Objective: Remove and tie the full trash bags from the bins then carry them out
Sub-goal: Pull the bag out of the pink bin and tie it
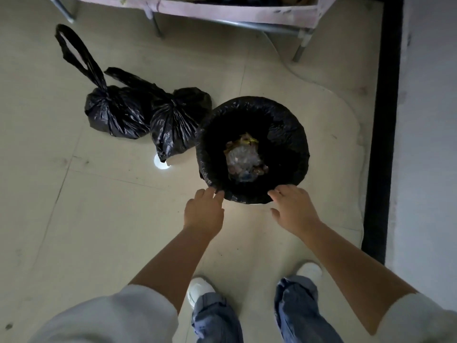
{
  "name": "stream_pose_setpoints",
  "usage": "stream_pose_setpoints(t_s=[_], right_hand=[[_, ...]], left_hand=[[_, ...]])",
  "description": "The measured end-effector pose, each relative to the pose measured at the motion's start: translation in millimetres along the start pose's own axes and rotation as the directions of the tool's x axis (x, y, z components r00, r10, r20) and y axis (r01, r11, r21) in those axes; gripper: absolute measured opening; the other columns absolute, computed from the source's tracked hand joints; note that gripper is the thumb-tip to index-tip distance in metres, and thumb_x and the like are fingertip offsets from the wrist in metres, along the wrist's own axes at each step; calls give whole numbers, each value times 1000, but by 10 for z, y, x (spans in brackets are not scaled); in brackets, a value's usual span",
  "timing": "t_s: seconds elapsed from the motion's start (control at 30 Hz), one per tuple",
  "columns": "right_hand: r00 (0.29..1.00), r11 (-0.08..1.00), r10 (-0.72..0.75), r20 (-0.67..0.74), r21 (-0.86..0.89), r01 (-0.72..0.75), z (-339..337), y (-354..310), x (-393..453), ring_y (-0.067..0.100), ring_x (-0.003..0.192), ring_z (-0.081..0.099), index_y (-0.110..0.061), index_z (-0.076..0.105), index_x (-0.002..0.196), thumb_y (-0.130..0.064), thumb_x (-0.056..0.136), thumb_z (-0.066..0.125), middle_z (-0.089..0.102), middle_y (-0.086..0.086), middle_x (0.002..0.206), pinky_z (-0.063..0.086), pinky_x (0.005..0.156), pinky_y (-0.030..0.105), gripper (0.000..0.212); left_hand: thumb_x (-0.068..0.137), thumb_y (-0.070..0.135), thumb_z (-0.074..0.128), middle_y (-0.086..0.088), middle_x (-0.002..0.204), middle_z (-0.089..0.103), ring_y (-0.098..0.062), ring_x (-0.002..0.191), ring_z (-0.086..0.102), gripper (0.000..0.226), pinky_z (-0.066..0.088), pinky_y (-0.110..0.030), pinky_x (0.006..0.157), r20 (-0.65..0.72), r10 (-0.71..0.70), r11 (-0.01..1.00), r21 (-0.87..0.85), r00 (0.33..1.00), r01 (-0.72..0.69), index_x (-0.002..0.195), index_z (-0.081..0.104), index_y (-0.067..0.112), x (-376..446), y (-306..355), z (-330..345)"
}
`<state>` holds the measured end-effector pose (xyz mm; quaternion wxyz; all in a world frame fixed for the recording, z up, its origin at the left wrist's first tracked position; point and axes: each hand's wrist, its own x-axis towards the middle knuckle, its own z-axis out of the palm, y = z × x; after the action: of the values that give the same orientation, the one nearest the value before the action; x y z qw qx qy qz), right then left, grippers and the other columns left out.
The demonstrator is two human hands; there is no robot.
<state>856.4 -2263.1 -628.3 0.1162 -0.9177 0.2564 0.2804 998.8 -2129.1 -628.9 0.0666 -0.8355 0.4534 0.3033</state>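
Observation:
A round bin lined with a black trash bag (284, 134) stands on the floor in front of me, its liner folded over the rim. Clear plastic and yellow scraps (244, 157) lie at the bottom. My left hand (205, 211) reaches the near-left rim, fingertips touching the liner's edge. My right hand (294, 206) is at the near-right rim, fingers spread and touching the liner, thumb apart. Neither hand visibly grips the plastic. Two tied black bags lie left of the bin: one (113, 115) with a long loop handle, the other (173, 127) leaning against the bin.
A pink-edged metal-legged frame (222, 13) stands at the far side. A black strip (383, 120) and a pale wall run along the right. A small white disc (160, 162) lies by the nearer tied bag. My feet in white shoes (200, 290) stand behind the bin.

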Motion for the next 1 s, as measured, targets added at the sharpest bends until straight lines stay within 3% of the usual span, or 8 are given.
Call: stream_pose_setpoints(t_s=[0.17, 0.3, 0.4, 0.53, 0.63, 0.77, 0.9, 1.0], right_hand=[[985, 985, -170, 41, -30, 172, 260, 170, 410, 24, 126, 38, -18, 40, 133, -42, 87, 47, 46, 5, 133, 24, 108, 39, 52], [940, 937, -339, 22, 101, 335, 197, 339, 681, 17, 94, 52, -9, 63, 105, -26, 84, 58, 58, 0, 97, 37, 77, 26, 28], [906, 907, -416, 71, 99, 409, 116, 360, 875, 6, 67, 45, -12, 66, 81, -21, 81, 62, 45, -16, 65, 32, 57, 17, 10], [899, 900, -435, 38, 11, 435, -35, 386, 1118, 2, 59, 42, -25, 48, 63, -21, 85, 59, 44, -15, 62, 31, 55, 11, 25], [914, 916, -391, -110, 48, 398, -102, 463, 1199, 9, 66, 45, -15, 57, 81, -19, 88, 56, 47, -11, 67, 30, 56, 14, 8], [901, 943, -289, -324, 64, 325, -45, 444, 1223, 17, 84, 51, -5, 63, 99, -18, 89, 54, 54, 1, 84, 26, 59, 21, 19], [862, 945, -253, -440, 80, 319, 36, 498, 1171, 20, 85, 56, -11, 60, 102, -30, 86, 58, 54, -1, 85, 40, 71, 26, 25], [874, 944, -303, -379, 7, 331, 92, 627, 1047, 13, 87, 46, -17, 57, 107, -46, 76, 64, 46, -4, 93, 39, 76, 27, 43]], left_hand=[[92, 29, 46, -8, 133, 53, -25, 126, 43, 39, 37, -36, 100, -200, 250, 968, 13, 947, -252, 127, 54, 12, 438, -62, 317], [73, 34, 61, -10, 67, 72, -28, 65, 68, 32, 52, -37, 59, -410, 483, 871, 132, 774, -473, 74, 74, 5, 661, -185, 355], [76, 46, 51, -3, 66, 71, -23, 67, 66, 42, 49, -34, 63, -360, 510, 858, 140, 781, -495, 72, 74, 11, 798, -194, 342], [76, 45, 64, 14, 77, 60, -7, 78, 58, 31, 44, -19, 73, -286, 390, 892, -117, 875, -436, 86, 71, 17, 929, -281, 295], [77, 41, 64, 4, 75, 59, -12, 73, 55, 31, 37, -16, 62, -276, 386, 912, -30, 880, -409, 80, 68, 11, 938, -293, 311], [86, 25, 58, -1, 67, 51, -18, 68, 51, 27, 32, -18, 57, -385, 261, 934, -129, 885, -332, 81, 67, 0, 928, -243, 277], [91, 28, 48, -11, 97, 59, -28, 100, 53, 27, 42, -34, 74, -597, 44, 997, 80, 801, 5, 100, 65, 8, 997, -173, 283], [95, 28, 42, -15, 111, 54, -34, 105, 53, 30, 40, -38, 69, -604, -143, 971, 69, 784, 230, 109, 60, 9, 1031, -148, 292]])
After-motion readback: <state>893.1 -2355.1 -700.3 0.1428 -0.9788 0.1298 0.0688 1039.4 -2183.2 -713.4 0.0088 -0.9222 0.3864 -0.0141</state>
